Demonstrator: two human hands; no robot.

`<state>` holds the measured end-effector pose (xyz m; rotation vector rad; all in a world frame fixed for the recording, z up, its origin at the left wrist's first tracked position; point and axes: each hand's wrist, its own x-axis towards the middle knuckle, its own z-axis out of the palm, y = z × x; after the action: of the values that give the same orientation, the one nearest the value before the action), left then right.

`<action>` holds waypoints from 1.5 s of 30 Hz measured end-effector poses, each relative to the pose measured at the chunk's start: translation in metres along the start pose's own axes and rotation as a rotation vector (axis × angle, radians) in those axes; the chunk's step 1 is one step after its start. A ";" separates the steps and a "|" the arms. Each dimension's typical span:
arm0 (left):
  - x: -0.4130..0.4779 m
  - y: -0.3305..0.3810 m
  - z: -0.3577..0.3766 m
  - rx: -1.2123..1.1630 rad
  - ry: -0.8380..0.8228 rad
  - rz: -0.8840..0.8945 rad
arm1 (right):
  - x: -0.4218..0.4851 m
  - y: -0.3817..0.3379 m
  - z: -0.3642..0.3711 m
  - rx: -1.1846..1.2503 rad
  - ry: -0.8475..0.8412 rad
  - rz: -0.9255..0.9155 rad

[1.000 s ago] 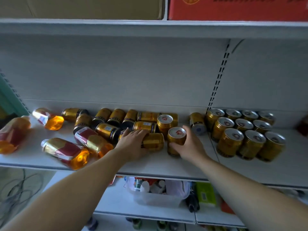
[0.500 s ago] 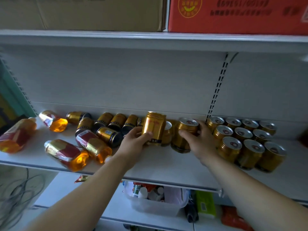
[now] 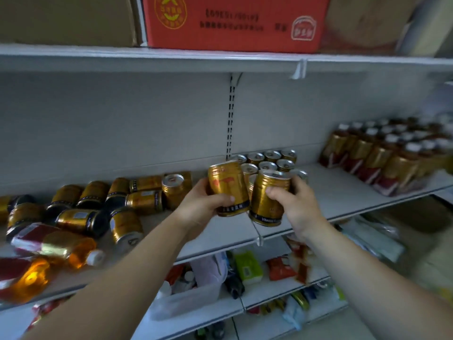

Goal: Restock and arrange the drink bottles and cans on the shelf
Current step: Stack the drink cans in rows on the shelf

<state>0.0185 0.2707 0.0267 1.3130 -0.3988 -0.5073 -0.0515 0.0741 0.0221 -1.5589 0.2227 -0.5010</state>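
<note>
Holds both forearms stretched forward over the shelf [image 3: 318, 190] edge. Curls left grip [image 3: 201, 207] round a gold can [image 3: 228, 187], tilted leftward, thumb across its front — curls right grip [image 3: 296, 204] round a second gold can [image 3: 268, 197], nearly upright. Keeps both raised off the shelf, side by side, just before the standing cans [image 3: 272, 159].

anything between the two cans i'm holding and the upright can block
Nothing visible does. The left hand holds one gold ribbed metal can, the right hand a second gold can, right in front of the block of upright gold cans; white shelf beside it is bare.
</note>
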 end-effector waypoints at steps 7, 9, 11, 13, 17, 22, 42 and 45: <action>0.043 -0.018 0.087 0.239 -0.042 0.040 | 0.002 -0.006 -0.107 -0.082 0.149 -0.001; 0.058 -0.026 0.113 0.266 -0.024 0.066 | 0.011 -0.003 -0.139 -0.108 0.157 0.003; 0.073 -0.035 0.138 0.296 0.010 0.091 | 0.024 0.002 -0.170 -0.126 0.143 0.013; 0.089 -0.046 0.163 0.316 0.067 0.090 | 0.040 0.008 -0.199 -0.154 0.110 0.024; 0.110 -0.064 0.195 0.320 0.193 0.083 | 0.073 0.022 -0.239 -0.205 0.033 0.048; 0.118 -0.070 0.201 0.393 0.346 0.098 | 0.114 0.033 -0.246 -0.237 -0.047 0.051; 0.237 -0.044 0.121 0.558 0.582 0.081 | 0.256 0.050 -0.169 -0.297 -0.143 -0.035; 0.259 -0.043 0.123 0.591 0.588 0.095 | 0.278 0.055 -0.164 -0.309 -0.137 -0.046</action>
<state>0.1594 0.0184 0.0093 1.9216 -0.1123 0.1088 0.1294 -0.1988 0.0136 -1.8963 0.1646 -0.4071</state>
